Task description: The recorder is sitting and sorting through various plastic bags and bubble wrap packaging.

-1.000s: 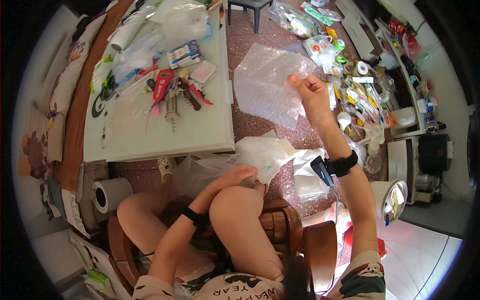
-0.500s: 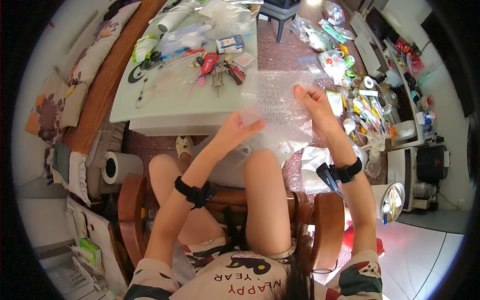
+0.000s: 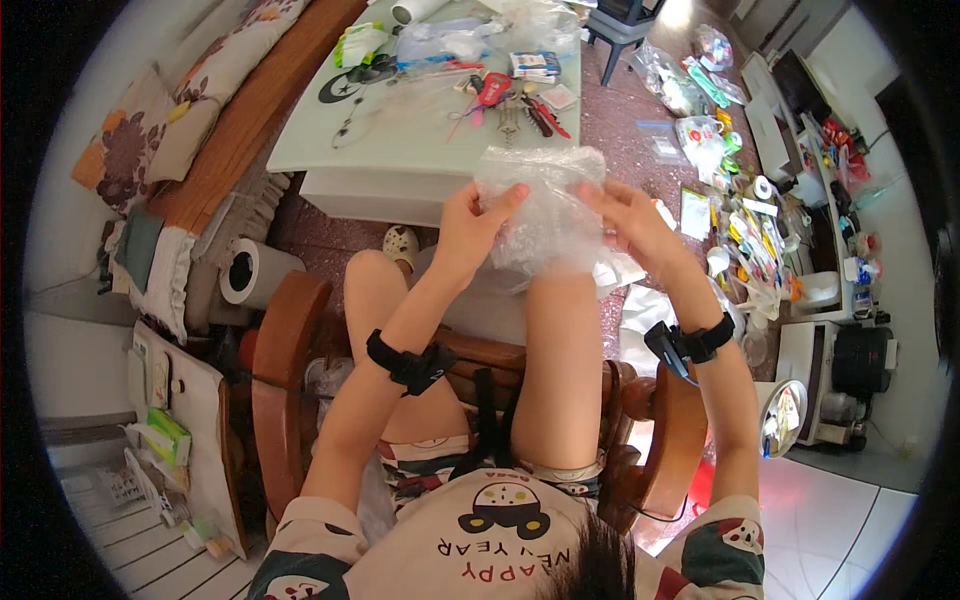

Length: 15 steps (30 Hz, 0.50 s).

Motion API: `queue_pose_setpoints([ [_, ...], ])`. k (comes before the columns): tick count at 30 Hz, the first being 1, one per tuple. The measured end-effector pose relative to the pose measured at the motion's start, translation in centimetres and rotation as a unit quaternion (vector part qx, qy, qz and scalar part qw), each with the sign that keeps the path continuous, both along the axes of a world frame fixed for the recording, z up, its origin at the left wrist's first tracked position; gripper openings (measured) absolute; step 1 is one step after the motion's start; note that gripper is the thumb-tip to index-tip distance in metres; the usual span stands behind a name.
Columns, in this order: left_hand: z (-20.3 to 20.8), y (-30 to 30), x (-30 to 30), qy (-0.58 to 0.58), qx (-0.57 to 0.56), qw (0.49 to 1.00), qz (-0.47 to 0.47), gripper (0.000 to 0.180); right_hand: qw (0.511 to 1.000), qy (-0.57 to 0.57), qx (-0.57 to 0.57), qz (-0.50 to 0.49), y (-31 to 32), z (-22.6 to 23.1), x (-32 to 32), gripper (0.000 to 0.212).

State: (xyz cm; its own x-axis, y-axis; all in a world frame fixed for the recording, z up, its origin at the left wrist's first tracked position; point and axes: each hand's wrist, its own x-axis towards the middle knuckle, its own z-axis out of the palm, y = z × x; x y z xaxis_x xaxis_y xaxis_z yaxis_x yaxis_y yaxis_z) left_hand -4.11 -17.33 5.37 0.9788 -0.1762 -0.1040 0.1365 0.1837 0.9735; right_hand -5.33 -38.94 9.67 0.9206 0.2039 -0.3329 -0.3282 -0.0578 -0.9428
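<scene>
Both my hands hold a clear sheet of bubble wrap (image 3: 545, 215) above my knees, just off the near edge of the glass-topped table (image 3: 390, 185). My left hand (image 3: 478, 228) pinches its left side, thumb on top. At the opposite side, my right hand (image 3: 632, 222) grips the wrap with the fingers partly behind it. The sheet looks crumpled and bunched between the hands. Beyond it on the table lie a corkscrew (image 3: 508, 122), a red tool (image 3: 492, 90) and several small folding tools.
A small blue and white box (image 3: 535, 66) and plastic bags (image 3: 450, 42) lie farther back on the table. To the right, many loose items and a white bag (image 3: 700, 140) cover the floor. A white bin (image 3: 783, 418) stands by my right elbow; a wooden chair arm (image 3: 288, 400) flanks my left.
The bubble wrap was spread flatter and is now bunched up smaller. My hands have come closer together. The whole view has shifted, so the table sits farther up and right.
</scene>
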Motion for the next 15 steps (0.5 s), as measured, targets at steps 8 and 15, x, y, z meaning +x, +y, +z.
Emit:
queue_pose_setpoints([
  [8,0.1,3.2,-0.5,0.048,-0.017,0.994,0.092,0.03,0.989,0.011,0.147,0.021,3.6,-1.7,0.5,0.052],
  [15,-1.0,5.8,-1.4,0.033,-0.058,0.997,-0.035,0.029,0.978,-0.196,-0.039,-0.054,3.8,-3.7,2.3,0.036],
])
